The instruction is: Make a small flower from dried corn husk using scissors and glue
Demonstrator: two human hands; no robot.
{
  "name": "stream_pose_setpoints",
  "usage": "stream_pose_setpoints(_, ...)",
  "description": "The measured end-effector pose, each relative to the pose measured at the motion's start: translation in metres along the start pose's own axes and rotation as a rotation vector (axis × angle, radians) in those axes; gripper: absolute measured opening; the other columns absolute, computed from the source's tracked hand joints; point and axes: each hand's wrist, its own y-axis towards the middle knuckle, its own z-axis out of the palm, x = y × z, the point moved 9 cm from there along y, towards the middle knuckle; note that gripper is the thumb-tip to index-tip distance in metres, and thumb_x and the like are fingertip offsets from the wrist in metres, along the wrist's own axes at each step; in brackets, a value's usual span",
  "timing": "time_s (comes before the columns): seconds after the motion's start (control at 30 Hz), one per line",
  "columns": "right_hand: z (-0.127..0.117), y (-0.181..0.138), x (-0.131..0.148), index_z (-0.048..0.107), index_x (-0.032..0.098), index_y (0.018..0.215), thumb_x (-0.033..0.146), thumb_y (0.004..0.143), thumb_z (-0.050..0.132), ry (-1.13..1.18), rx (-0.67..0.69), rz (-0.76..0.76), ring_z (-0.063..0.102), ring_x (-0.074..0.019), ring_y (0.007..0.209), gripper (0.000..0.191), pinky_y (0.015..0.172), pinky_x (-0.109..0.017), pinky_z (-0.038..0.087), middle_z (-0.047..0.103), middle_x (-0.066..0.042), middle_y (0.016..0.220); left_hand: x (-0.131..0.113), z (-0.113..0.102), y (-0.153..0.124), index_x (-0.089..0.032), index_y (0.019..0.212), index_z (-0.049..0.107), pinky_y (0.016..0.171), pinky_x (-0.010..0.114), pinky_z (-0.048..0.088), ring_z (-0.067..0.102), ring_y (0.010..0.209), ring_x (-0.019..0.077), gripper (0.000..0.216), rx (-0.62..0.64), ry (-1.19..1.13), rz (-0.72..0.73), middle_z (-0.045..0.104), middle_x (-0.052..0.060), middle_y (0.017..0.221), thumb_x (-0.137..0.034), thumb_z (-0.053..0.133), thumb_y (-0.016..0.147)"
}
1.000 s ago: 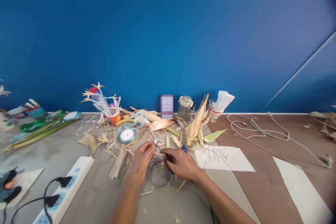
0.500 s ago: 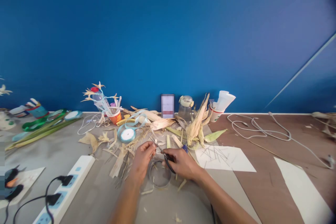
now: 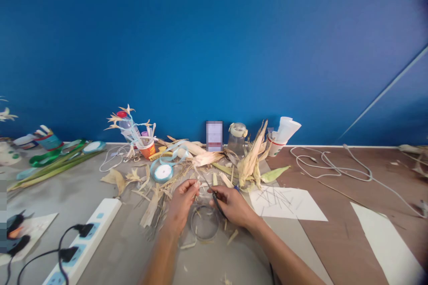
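My left hand is closed in a pinch on a small pale piece of corn husk, mostly hidden by the fingertips. Black-handled scissors are in my right hand, fingers wrapped round the handles. Their blades point up and left, a little apart from the pinched piece. Below and between both hands lies a ring of thin wire on the table. Dried husk strips are scattered beside my left hand.
A ribbon spool, a phone, a jar and upright husks stand behind. White paper with thin sticks is at right. A power strip with black plugs lies left. White cables trail at right.
The scissors have drawn back from my left hand toward the right, widening the gap between the hands. The left hand keeps its pinch.
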Motion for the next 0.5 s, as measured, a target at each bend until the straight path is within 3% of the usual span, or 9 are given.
stream_pose_setpoints(0.1, -0.01, 0.006, -0.009, 0.058, 0.019, 0.099, 0.028, 0.069, 0.061, 0.319, -0.107, 0.038, 0.047, -0.0115, 0.062, 0.032, 0.057, -0.022, 0.038, 0.052, 0.003, 0.069, 0.001, 0.005, -0.001, -0.016, 0.087, 0.066, 0.048, 0.02, 0.026, 0.039, 0.051, 0.0069, 0.028, 0.052, 0.004, -0.007, 0.057, -0.001, 0.064, -0.037, 0.067, 0.068)
stream_pose_setpoints(0.2, -0.021, 0.012, -0.01, 0.054, 0.02, 0.104, 0.027, 0.063, 0.065, 0.484, -0.244, 0.039, 0.051, -0.0118, 0.064, 0.043, 0.057, -0.023, 0.041, 0.055, 0.001, 0.076, 0.003, 0.011, -0.002, -0.016, 0.095, 0.065, 0.047, 0.02, 0.025, 0.042, 0.053, 0.0076, 0.034, 0.093, 0.007, -0.02, 0.061, 0.002, 0.07, -0.038, 0.067, 0.069)
stream_pose_setpoints(0.37, -0.013, 0.027, 0.0, 0.052, 0.02, 0.103, 0.025, 0.061, 0.065, 0.506, -0.254, 0.051, 0.056, -0.0134, 0.063, 0.044, 0.053, -0.024, 0.045, 0.061, -0.001, 0.082, 0.0, 0.017, -0.004, -0.018, 0.102, 0.058, 0.046, 0.02, 0.027, 0.044, 0.051, 0.0079, 0.044, 0.102, -0.021, -0.003, 0.058, -0.001, 0.066, -0.038, 0.07, 0.065)
stream_pose_setpoints(0.5, -0.008, 0.029, -0.002, 0.053, 0.017, 0.106, 0.022, 0.068, 0.056, 0.372, -0.273, 0.025, 0.058, -0.0154, 0.064, 0.038, 0.056, -0.026, 0.047, 0.064, -0.003, 0.078, -0.005, 0.021, -0.006, -0.019, 0.103, 0.056, 0.049, 0.021, 0.032, 0.046, 0.051, 0.0089, 0.047, 0.102, -0.009, 0.006, 0.056, -0.003, 0.062, -0.039, 0.071, 0.063)
